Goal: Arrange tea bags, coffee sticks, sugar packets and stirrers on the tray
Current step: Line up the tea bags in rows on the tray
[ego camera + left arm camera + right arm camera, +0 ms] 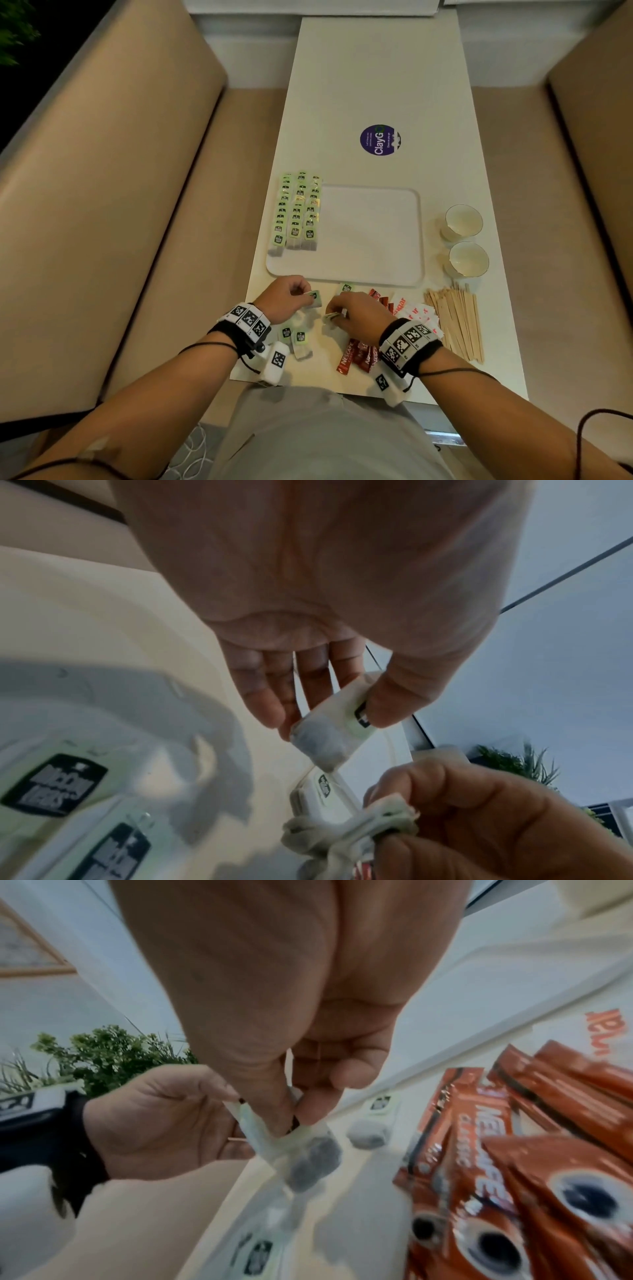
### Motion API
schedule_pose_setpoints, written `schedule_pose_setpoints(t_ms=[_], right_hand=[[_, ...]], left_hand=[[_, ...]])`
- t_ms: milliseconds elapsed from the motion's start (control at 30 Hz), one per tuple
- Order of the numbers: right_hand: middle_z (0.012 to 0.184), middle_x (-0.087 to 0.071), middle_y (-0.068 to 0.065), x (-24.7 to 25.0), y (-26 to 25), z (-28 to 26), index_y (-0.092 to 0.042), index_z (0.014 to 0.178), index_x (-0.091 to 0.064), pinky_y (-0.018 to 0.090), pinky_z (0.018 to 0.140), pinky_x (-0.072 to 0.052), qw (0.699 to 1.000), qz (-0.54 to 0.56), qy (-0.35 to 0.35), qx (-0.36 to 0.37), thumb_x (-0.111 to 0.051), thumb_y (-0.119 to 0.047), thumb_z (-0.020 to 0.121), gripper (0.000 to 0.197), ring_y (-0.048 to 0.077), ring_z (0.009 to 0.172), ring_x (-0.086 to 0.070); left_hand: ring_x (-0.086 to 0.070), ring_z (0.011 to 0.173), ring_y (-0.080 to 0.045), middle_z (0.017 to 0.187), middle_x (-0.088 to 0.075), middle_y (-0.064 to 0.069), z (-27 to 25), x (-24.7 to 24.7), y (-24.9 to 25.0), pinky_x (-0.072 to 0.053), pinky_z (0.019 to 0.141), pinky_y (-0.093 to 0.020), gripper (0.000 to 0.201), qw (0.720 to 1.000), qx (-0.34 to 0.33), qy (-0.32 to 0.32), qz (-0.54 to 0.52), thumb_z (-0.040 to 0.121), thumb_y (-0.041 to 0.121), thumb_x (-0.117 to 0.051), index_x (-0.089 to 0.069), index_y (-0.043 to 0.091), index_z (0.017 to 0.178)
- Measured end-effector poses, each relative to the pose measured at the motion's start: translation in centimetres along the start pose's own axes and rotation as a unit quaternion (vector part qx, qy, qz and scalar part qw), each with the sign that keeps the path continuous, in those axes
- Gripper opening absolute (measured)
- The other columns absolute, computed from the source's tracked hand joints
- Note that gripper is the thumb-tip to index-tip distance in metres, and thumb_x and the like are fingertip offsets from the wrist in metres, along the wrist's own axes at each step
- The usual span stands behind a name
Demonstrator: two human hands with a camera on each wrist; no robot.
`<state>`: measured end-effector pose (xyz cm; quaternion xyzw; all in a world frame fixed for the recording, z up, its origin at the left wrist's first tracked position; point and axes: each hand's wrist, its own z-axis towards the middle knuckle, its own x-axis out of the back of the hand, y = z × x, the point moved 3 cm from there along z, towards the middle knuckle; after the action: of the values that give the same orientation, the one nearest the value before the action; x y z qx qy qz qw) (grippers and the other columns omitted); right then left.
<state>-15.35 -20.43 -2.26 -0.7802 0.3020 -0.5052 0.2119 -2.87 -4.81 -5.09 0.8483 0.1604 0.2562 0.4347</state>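
Note:
A white tray (373, 270) lies mid-table with three rows of green-tagged tea bags (296, 212) along its left side. Just in front of the tray, my left hand (291, 298) pinches one tea bag (314, 298) between thumb and fingers; the left wrist view shows that tea bag (329, 729) clearly. Beside it my right hand (349, 313) pinches a small bunch of tea bags (301, 1153) at their tops. Loose tea bags (294, 337) lie under my left wrist. Red coffee sticks (356, 358), white sugar packets (414, 311) and wooden stirrers (457, 322) lie to the right.
Two white cups (464, 240) stand right of the tray. A purple round sticker (379, 139) marks the table further back. Beige bench seats (102, 205) flank the narrow table on both sides. The near table edge runs just under my wrists.

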Motion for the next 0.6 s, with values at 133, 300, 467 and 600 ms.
schedule_pose_setpoints(t_ms=[133,300,467,600], right_hand=[[0.097,-0.07,-0.011,1.4,-0.5,0.1,-0.024,0.103,-0.071,0.024,0.072,-0.046,0.996,0.08,0.032,0.006,-0.067,-0.026,0.094,0.01,0.006,0.08,-0.06],[0.087,-0.068,-0.014,2.1,-0.5,0.6,-0.025,0.1,-0.069,0.034,0.074,-0.055,0.987,0.134,0.088,-0.021,-0.069,-0.027,0.092,0.008,0.008,0.074,-0.063],[0.091,-0.066,-0.012,2.0,-0.1,1.1,-0.026,0.101,-0.067,0.035,0.073,-0.056,0.986,0.128,0.101,-0.038,-0.071,-0.033,0.089,0.015,0.009,0.072,-0.062],[0.101,-0.064,-0.012,1.8,1.5,1.4,-0.026,0.114,-0.066,0.029,0.08,-0.052,0.989,0.087,0.099,-0.072,-0.07,-0.041,0.091,0.028,0.008,0.085,-0.059]], left_hand=[[-0.064,0.081,-0.016,0.096,-0.072,-0.011,-0.2,-1.0,1.5,-0.054,0.08,-0.036,0.023,0.991,0.04,-0.054,-0.119,0.086,-0.002,-0.059,-0.056,0.013,0.07],[-0.066,0.073,-0.026,0.074,-0.062,-0.013,-1.0,-1.8,3.3,-0.055,0.062,-0.031,0.015,0.977,0.085,-0.082,-0.179,0.059,0.005,-0.058,-0.058,0.009,0.074],[-0.07,0.081,-0.026,0.089,-0.071,-0.015,-0.8,-2.1,3.1,-0.055,0.067,-0.032,0.037,0.986,0.072,-0.103,-0.107,0.071,0.003,-0.069,-0.057,0.006,0.106],[-0.071,0.078,-0.025,0.092,-0.068,-0.018,-0.7,-2.0,2.5,-0.054,0.061,-0.032,0.04,0.982,0.112,-0.087,-0.122,0.085,0.004,-0.066,-0.051,0.011,0.122]])
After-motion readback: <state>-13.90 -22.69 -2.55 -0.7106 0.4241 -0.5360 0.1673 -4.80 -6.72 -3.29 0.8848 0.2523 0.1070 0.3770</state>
